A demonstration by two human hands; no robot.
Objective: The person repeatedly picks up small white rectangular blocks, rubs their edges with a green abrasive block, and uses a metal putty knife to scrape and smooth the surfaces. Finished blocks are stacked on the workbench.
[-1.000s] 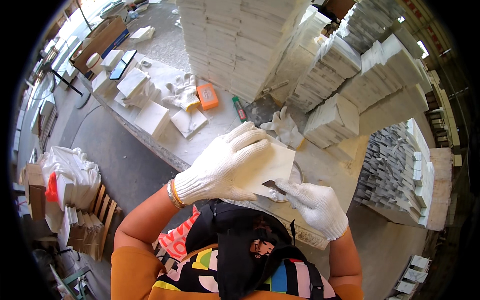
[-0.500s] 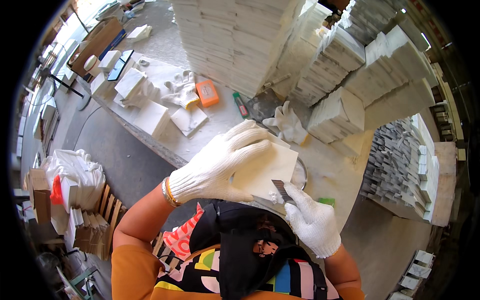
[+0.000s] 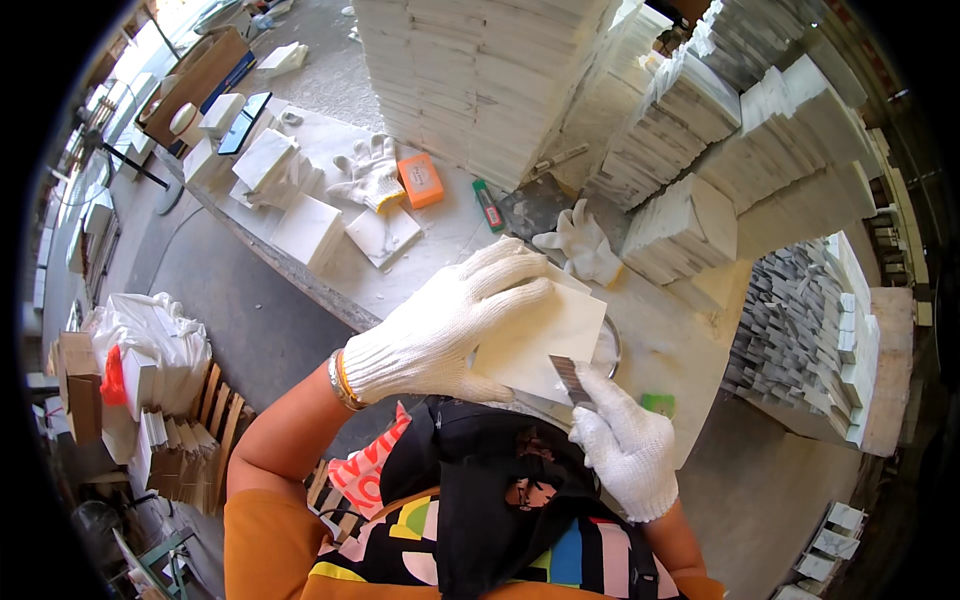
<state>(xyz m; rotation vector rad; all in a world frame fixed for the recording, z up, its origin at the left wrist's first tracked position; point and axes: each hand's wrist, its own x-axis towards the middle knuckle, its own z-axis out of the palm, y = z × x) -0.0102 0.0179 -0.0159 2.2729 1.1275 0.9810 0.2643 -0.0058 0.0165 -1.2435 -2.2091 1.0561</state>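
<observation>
Both of my hands wear white knitted gloves. My left hand [image 3: 455, 320] grips a square white tile [image 3: 560, 335] along its left side, with the thumb at the near edge and the fingers spread over the far part. In my right hand [image 3: 632, 445] is a flat metal scraper blade [image 3: 568, 378], pinched between thumb and fingers. The blade points up and left, close to the tile's lower right corner; whether it touches cannot be made out. A curved metal rim [image 3: 614, 345] shows beyond the tile's right edge, the rest of it hidden underneath.
On the table [image 3: 690, 350] lie a loose glove [image 3: 580, 245], another glove [image 3: 368, 172], an orange box [image 3: 420, 180], a green tube [image 3: 488, 206] and a green pad [image 3: 658, 404]. Tall tile stacks [image 3: 470, 80] rise at the back, with more stacks [image 3: 680, 230] at right. Loose tiles [image 3: 308, 232] lie left.
My right hand has drawn the scraper slightly down and right from the tile. The white crumbs by the blade no longer show there. My left hand keeps its hold; the view shifted slightly.
</observation>
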